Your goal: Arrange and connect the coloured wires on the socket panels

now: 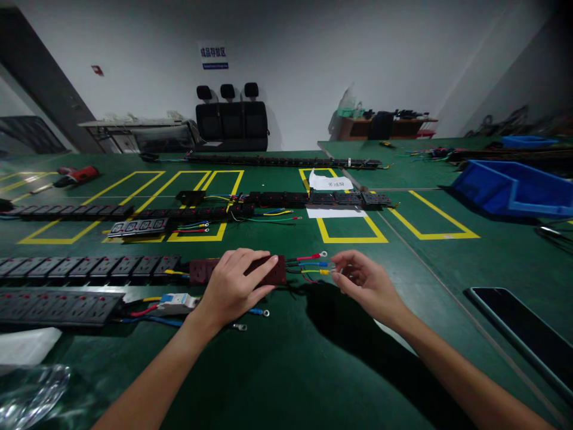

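Note:
A dark red socket section (273, 270) of a long power strip lies across the green table in front of me. My left hand (237, 283) spans it from above, thumb along the near edge and fingers over the top, pressing it down. From its right end come wires with a red ring terminal (319, 255), a blue terminal (321, 264) and a yellow terminal (324, 272). At the tips of the blue and yellow ones, my right hand (364, 280) has thumb and forefinger pinched, other fingers curled. Its fingertips partly hide the metal ends.
Nearer lies another black socket strip (58, 307) with a white breaker (176, 303) and loose wires. Several more strips (286, 199) lie farther back among yellow floor-style markings. A phone (523, 334) and a blue bin (514, 188) are at right, clear plastic (33, 391) at lower left.

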`<state>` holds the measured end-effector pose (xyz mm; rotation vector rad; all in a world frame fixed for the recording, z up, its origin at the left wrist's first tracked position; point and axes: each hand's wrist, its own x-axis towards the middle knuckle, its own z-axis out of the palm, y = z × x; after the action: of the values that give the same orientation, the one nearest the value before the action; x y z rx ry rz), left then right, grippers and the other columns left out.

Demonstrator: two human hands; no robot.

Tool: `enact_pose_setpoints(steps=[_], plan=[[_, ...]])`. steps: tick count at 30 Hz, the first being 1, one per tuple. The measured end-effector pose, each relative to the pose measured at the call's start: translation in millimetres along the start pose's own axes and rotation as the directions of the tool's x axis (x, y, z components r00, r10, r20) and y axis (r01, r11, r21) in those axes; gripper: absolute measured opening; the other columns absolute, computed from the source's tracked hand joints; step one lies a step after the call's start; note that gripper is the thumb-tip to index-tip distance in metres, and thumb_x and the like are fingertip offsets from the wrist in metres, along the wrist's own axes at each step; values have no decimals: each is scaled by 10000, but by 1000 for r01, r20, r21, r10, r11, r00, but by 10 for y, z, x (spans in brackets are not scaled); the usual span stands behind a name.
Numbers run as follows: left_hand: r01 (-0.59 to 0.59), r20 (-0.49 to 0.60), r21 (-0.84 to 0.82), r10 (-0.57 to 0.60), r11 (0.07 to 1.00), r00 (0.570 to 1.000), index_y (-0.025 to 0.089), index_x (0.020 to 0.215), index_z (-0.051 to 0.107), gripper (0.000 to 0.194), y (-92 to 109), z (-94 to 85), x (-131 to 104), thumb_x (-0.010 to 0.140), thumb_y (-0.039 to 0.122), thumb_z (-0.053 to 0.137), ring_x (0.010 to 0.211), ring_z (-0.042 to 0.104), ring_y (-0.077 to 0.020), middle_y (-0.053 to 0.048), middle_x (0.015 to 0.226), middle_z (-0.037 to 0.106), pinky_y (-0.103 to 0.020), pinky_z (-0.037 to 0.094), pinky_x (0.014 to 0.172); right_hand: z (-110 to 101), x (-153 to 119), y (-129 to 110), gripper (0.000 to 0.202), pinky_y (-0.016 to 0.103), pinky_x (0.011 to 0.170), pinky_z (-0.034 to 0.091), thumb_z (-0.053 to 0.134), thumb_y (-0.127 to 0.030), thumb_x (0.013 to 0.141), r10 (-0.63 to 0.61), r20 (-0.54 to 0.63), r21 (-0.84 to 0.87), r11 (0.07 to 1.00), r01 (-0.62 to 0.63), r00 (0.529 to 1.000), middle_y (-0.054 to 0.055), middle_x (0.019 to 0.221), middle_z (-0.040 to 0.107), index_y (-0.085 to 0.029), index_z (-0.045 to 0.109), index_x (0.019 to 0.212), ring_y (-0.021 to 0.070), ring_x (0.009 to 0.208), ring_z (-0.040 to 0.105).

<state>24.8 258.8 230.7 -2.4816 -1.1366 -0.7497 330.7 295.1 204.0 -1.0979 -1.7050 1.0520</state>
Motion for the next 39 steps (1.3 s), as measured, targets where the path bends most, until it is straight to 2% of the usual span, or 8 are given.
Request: enact_pose_setpoints(steps=[5,14,24,29,39], plan=[[2,-4,-5,-2,1000,1000,158,1352,610,516,-2,-10,4,882,276,787,1101,636,-317,-153,1251,685,-469,520,857,-2,-6,-47,255,262,529,434,692,-357,873,-30,19,-5,1000,30,999,20,842,637,-211,623,1070,140,645,589],[0,8,2,0,1000,1000,165,1355,606,493,2,-9,8,906,299,762,1104,634,-315,-155,1257,685,-471,521,867,-14,2,-54,151,267,521,393,683,-332,861,-47,23,-37,998,48,999,8,752,623,-197,650,918,132,605,527],[-9,16,-14,9,1000,1000,155,1361,609,522,1,-8,-3,884,276,782,1114,629,-311,-153,1272,680,-479,524,887,-31,5,-15,65,299,601,451,634,-241,850,-125,21,-85,988,127,992,51,874,691,-212,685,821,169,725,616],[-7,5,1,7,1000,1000,165,1358,618,518,-2,-2,1,881,282,784,1108,633,-311,-155,1257,681,-466,522,878,-7,2,-48,116,269,526,420,678,-314,864,-70,-4,-43,997,70,998,20,795,658,-209,661,913,134,611,553],[6,-13,24,-5,1000,1000,161,1348,627,498,14,-20,12,886,270,781,1105,633,-311,-156,1251,684,-462,519,876,6,-20,-11,323,264,515,451,710,-389,877,-21,-18,-45,999,20,1000,31,936,655,-230,616,1142,142,655,617]])
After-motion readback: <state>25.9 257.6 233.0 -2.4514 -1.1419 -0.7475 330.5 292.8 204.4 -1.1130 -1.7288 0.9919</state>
